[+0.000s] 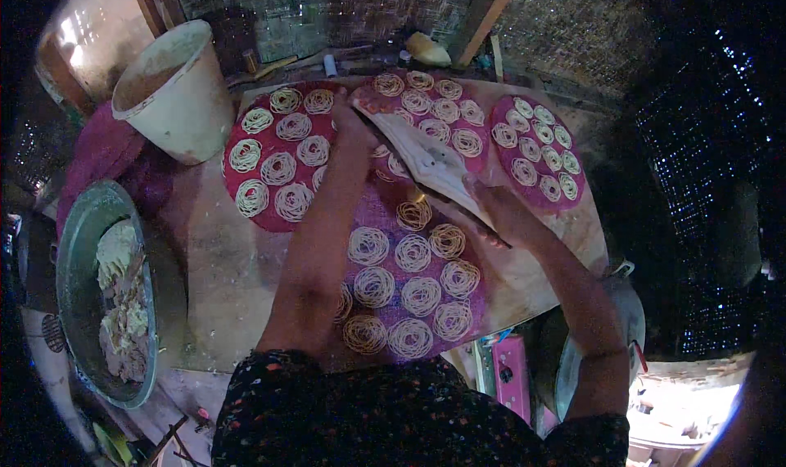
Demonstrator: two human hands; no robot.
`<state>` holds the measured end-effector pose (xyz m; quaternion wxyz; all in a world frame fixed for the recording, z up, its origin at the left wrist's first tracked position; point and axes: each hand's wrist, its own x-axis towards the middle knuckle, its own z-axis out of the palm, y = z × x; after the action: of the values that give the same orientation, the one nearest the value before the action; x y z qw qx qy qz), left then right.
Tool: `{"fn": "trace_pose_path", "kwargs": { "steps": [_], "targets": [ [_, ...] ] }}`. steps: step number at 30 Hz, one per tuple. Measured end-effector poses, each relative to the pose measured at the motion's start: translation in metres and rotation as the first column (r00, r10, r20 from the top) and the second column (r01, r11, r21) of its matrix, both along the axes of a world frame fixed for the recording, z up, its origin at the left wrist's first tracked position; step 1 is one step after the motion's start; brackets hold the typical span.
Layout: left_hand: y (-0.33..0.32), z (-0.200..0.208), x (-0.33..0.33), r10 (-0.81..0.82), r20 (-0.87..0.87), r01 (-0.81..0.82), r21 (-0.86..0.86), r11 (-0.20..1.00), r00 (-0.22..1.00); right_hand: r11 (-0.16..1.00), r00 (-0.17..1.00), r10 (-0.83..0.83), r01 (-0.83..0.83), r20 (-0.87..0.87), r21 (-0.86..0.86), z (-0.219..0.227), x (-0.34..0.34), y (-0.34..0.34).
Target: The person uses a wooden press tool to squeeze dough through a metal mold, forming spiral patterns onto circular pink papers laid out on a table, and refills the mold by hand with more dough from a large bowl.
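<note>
Both hands grip a long, pale, two-part tool (435, 166), probably a wooden press, slanting from far left to near right above the table. My left hand (347, 113) is closed around its far end. Its near end is in my right hand (501, 212), whose fingers curl beneath. Below the tool, round coils of thin pale dough strands (412, 253) lie in rows on a purple mesh sheet (475, 311). More coils rest on a red round sheet (266, 182) at left, another sheet behind the tool, and a pink one (550, 198) at right.
A tilted white bucket (182, 99) stands at the table's back left. At left, a green basin (70, 246) contains lumps of pale dough (124, 303). The tabletop (233, 291) ends before a dark area at right. Near its lower right are a pink object (512, 377) and a large metal pot (632, 307).
</note>
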<state>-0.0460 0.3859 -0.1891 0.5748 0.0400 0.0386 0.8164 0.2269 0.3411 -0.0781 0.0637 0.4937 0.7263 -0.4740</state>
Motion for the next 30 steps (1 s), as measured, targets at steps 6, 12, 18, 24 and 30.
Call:
{"fn": "trace_pose_path", "kwargs": {
  "steps": [6,12,18,24,30],
  "targets": [
    [-0.024,0.003,0.012,-0.070,0.050,0.067,0.055,0.996,0.996,0.998,0.998,0.003,-0.008,-0.065,-0.067,-0.004,0.013,-0.009],
    [-0.009,-0.018,0.022,-0.116,0.206,0.100,0.089,0.991,0.972,1.000,0.996,-0.011,0.013,0.093,-0.024,0.003,0.009,0.004],
    [-0.006,-0.040,-0.014,-0.025,0.002,0.024,0.169,0.985,1.000,0.944,0.953,0.288,-0.266,-0.093,0.194,-0.062,0.001,0.017],
    [-0.034,0.002,-0.012,-0.083,0.009,0.083,0.033,0.996,0.996,0.960,0.978,-0.059,0.000,-0.202,-0.281,-0.042,-0.004,0.000],
    [-0.054,-0.011,0.023,-0.168,0.130,0.136,0.224,0.965,0.977,0.975,1.000,-0.021,0.023,0.013,-0.219,-0.023,0.022,-0.017]
  ]
}}
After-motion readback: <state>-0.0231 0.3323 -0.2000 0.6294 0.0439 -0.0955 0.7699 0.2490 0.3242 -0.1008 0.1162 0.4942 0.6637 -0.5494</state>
